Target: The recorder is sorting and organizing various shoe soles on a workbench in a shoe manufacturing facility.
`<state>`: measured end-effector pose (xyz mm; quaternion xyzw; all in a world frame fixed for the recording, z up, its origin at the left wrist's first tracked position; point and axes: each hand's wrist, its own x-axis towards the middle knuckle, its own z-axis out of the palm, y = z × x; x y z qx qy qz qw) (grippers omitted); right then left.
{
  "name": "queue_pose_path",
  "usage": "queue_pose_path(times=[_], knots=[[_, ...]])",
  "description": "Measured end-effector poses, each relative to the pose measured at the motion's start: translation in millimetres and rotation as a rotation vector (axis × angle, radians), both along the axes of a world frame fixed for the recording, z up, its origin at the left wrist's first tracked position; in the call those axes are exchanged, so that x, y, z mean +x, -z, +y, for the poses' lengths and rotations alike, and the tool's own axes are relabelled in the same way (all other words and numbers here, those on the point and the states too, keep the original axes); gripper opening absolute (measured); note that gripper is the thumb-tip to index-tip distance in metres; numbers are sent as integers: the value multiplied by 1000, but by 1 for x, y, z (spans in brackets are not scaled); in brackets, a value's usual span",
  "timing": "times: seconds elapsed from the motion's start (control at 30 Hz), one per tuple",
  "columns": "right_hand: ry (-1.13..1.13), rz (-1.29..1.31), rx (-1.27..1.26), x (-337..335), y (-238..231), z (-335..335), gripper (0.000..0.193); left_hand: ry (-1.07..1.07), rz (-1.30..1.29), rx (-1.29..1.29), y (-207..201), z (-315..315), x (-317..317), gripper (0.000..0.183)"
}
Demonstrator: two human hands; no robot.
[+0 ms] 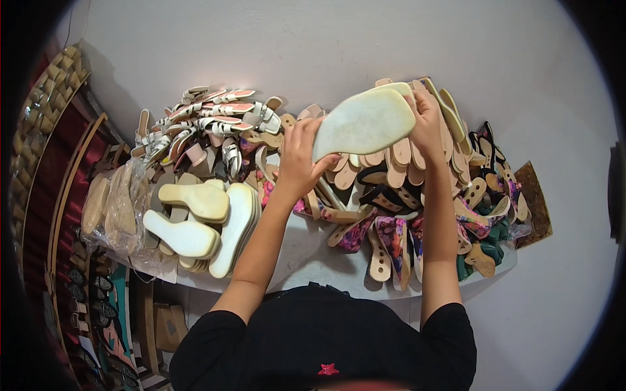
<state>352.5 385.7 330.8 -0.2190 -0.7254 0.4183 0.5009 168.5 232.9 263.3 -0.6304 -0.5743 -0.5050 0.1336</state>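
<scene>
A cream-white shoe sole (365, 120) is held up between my two hands, its wide square toe end to the right. My left hand (301, 153) grips the narrow heel end, with the thumb along the lower edge. At the toe end my right hand (425, 124) is closed on the rim. A second pale edge shows behind the toe, so there may be more than one sole. Below and left of my left hand lie stacked cream soles (189, 238) and long white soles (233, 228). Tan insoles (398, 173) fan out behind my right forearm.
White strappy sandals (222, 111) are heaped at the back left. Floral wedge heels (394, 241) crowd the right of the white table (293, 251). Plastic-wrapped soles (117, 205) lie at its left end. A brown board (535, 205) leans at right; shoe shelves (98, 306) stand at left.
</scene>
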Motion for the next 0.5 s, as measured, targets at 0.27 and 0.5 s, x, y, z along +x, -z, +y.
queue_pose_path(times=[0.27,0.5], knots=[[-226,109,-174,-29,18,-63,29,-208,125,-90,4,-58,-4,67],[-288,-4,-368,-45,24,-81,34,-235,83,-148,2,-107,-34,62]])
